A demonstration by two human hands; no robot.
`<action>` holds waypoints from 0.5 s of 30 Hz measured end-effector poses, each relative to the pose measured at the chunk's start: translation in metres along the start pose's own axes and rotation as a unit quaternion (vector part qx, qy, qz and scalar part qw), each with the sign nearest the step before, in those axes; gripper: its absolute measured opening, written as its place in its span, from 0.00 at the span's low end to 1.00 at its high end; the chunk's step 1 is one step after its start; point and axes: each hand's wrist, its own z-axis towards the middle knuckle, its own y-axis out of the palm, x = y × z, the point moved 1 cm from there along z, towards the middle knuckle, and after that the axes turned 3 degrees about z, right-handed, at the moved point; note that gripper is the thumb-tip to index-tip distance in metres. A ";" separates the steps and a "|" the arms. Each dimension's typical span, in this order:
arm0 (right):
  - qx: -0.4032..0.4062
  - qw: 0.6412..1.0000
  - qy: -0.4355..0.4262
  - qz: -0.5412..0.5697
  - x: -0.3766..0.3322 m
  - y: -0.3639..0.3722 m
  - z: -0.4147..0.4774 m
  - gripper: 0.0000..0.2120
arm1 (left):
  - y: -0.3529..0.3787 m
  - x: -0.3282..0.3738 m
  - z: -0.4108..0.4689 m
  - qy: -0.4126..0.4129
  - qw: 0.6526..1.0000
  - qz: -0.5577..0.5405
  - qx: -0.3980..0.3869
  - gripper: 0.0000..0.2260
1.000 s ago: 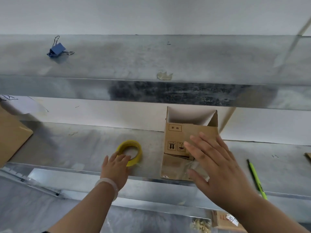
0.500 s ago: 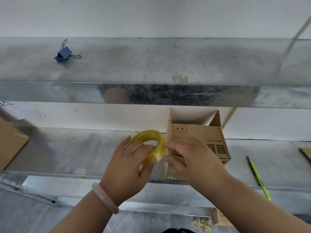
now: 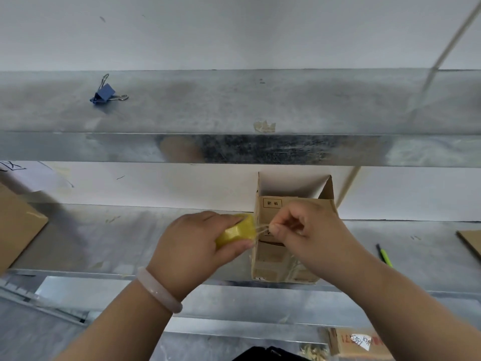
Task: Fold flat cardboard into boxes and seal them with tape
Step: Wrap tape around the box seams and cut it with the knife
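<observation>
The cardboard box (image 3: pixel 283 259) stands on the grey metal surface (image 3: pixel 135 238), close to its near edge and just right of centre. It is plain brown corrugated card, folded into shape, with its far flaps raised: a pale inner back panel and a pointed side flap rise behind the hands. A small printed label box with characters sits near the top of the face turned toward the camera, and fainter printed panels show lower down; the print is too blurred to read. The lower front of the box looks glossy, as if covered by clear film.

The left hand (image 3: pixel 192 246) is wrapped around a yellow tape roll (image 3: pixel 235 231), thumb below and fingers over the top, holding it just to the left of the box. The right hand (image 3: pixel 309 233) pinches the loose end of the tape between thumb and forefinger in front of the box's face, and a short strip is stretched between roll and fingertips. A pale bangle (image 3: pixel 158 290) circles the left wrist.

On the metal shelf (image 3: pixel 234 105) above lies a blue binder clip (image 3: pixel 105 92). A green pen (image 3: pixel 384 256) lies on the surface to the right, well apart from the box, and flat cardboard (image 3: pixel 18 225) lies at the left edge.
</observation>
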 end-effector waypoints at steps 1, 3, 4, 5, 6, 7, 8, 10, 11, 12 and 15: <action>-0.004 1.000 0.001 0.009 -0.001 -0.004 -0.002 0.06 | -0.001 0.001 0.002 -0.009 1.000 0.009 0.006 0.26; -0.008 1.000 0.004 0.025 -0.003 -0.010 -0.006 0.06 | -0.004 0.002 0.004 -0.031 0.999 0.014 -0.001 0.29; -0.004 0.999 0.006 0.035 -0.002 -0.014 -0.008 0.06 | -0.004 0.002 0.004 -0.034 0.999 0.016 -0.006 0.29; 0.003 0.999 0.007 0.048 -0.001 -0.018 -0.010 0.07 | -0.005 0.001 0.005 -0.032 0.999 0.010 -0.008 0.30; 0.010 0.998 0.009 0.063 0.000 -0.022 -0.012 0.07 | -0.006 0.000 0.005 -0.025 1.000 -0.013 -0.012 0.29; 0.014 0.997 0.013 0.076 0.001 -0.025 -0.014 0.07 | -0.006 -0.002 0.005 -0.015 0.998 -0.051 -0.016 0.27; 0.014 0.996 0.018 0.086 0.002 -0.028 -0.016 0.07 | -0.006 -0.004 0.005 -0.001 0.996 -0.082 -0.021 0.23; 0.015 0.995 0.029 0.097 0.005 -0.035 -0.019 0.06 | -0.006 -0.008 0.006 0.025 0.995 -0.098 -0.025 0.16; 0.022 0.994 0.035 0.103 0.007 -0.039 -0.020 0.06 | -0.005 -0.011 0.005 0.027 0.995 -0.091 -0.022 0.15; 0.033 0.992 0.042 0.115 0.009 -0.045 -0.021 0.05 | -0.005 -0.015 0.003 0.024 0.997 -0.077 -0.016 0.17; 0.061 0.983 0.078 0.155 0.022 -0.067 -0.025 0.05 | -0.005 -0.030 -0.003 0.008 1.000 -0.004 0.005 0.21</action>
